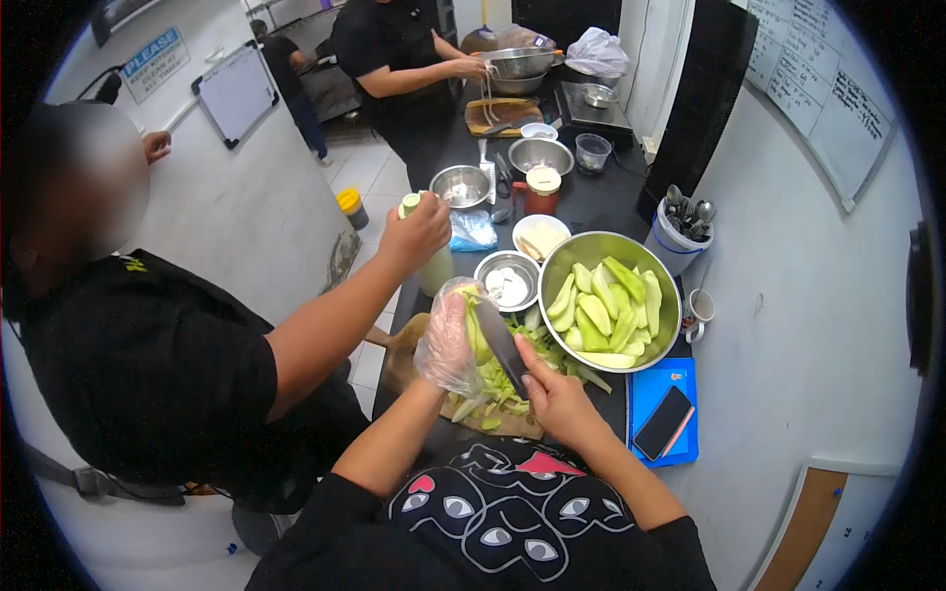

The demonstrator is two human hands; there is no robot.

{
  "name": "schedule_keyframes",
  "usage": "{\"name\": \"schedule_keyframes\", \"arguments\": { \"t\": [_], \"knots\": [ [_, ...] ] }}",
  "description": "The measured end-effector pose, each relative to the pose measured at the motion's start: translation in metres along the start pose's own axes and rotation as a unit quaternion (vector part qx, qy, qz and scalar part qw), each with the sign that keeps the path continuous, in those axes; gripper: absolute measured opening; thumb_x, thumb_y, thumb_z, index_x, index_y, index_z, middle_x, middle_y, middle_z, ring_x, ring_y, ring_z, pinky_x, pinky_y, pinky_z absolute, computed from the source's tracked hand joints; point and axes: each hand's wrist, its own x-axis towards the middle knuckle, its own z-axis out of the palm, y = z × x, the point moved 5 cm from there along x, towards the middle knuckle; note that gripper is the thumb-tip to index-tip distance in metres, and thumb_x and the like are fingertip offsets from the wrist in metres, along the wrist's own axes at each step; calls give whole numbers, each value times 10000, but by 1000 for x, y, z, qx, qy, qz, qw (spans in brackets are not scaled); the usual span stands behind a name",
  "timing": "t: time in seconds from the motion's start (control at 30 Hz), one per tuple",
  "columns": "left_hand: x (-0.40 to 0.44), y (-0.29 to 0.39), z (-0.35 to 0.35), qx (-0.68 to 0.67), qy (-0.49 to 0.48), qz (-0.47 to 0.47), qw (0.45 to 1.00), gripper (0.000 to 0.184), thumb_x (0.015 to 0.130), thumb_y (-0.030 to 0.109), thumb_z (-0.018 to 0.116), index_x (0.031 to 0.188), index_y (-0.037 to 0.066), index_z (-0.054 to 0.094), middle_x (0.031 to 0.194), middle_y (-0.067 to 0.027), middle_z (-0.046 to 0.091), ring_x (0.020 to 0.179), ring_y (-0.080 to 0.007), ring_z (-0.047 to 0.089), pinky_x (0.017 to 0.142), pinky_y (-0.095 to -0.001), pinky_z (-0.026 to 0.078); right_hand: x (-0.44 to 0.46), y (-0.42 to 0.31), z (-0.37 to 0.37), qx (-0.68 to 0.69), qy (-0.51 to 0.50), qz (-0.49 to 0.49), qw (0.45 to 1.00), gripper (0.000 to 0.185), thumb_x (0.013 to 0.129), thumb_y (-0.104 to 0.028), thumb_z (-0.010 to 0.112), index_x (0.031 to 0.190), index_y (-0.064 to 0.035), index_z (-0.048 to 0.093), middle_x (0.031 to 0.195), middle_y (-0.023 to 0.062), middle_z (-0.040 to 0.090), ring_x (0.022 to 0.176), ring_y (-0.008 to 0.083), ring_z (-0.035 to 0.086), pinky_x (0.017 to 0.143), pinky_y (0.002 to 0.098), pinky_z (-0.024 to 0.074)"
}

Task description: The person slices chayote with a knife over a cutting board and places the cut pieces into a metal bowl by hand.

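Observation:
My left hand (450, 340), in a clear plastic glove, is closed around a pale green vegetable piece (476, 325); its exact kind I cannot tell. My right hand (560, 392) grips a wide-bladed knife (501, 343), its blade tilted up against the piece. Below both hands lies a wooden board (402, 347), covered with green peelings (478, 404). Close by on the right, a large steel bowl (673, 300) holds several peeled pale green wedges (603, 305).
At left, a co-worker's hand (416, 231) holds the top of a bottle (436, 271). Steel bowls (461, 185), a red mug (539, 192) and a small dish (507, 281) stand ahead. A phone (663, 422) lies on a blue folder (680, 379). Another person (394, 59) works at the far end.

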Motion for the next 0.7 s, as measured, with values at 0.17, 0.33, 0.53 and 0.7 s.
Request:
{"name": "schedule_keyframes", "arguments": {
  "t": [0.17,0.33,0.53,0.7],
  "knots": [
    [-3,-7,-9,69,-2,12,998,463,989,420,340,1128,16,519,891,-104,628,791,-180,613,725,-293,501,0,13,14,112,-25,11,993,555,943,-71,463,1442,-258,307,631,35,558,518,89,518,517,254,460],
    [-8,-2,2,-118,-6,-31,992,427,992,398,345,1151,29,491,909,-113,611,778,-191,614,705,-295,509,-3,12,25,248,-95,124,956,563,957,-88,444,1458,-268,263,668,7,540,495,59,472,438,216,421],
    [-2,20,2,-215,-1,-38,976,432,994,396,346,1166,22,477,935,-115,601,838,-192,601,740,-297,503,-5,5,5,256,-117,149,948,558,950,-70,440,1455,-246,281,641,-2,529,473,56,476,460,214,437],
    [1,20,-11,-186,16,-13,982,444,993,402,346,1184,22,473,963,-112,594,852,-186,582,766,-302,483,-15,-1,-9,150,-69,106,981,557,924,-28,455,1437,-201,327,674,31,563,525,75,541,530,240,480]
  ]
}}
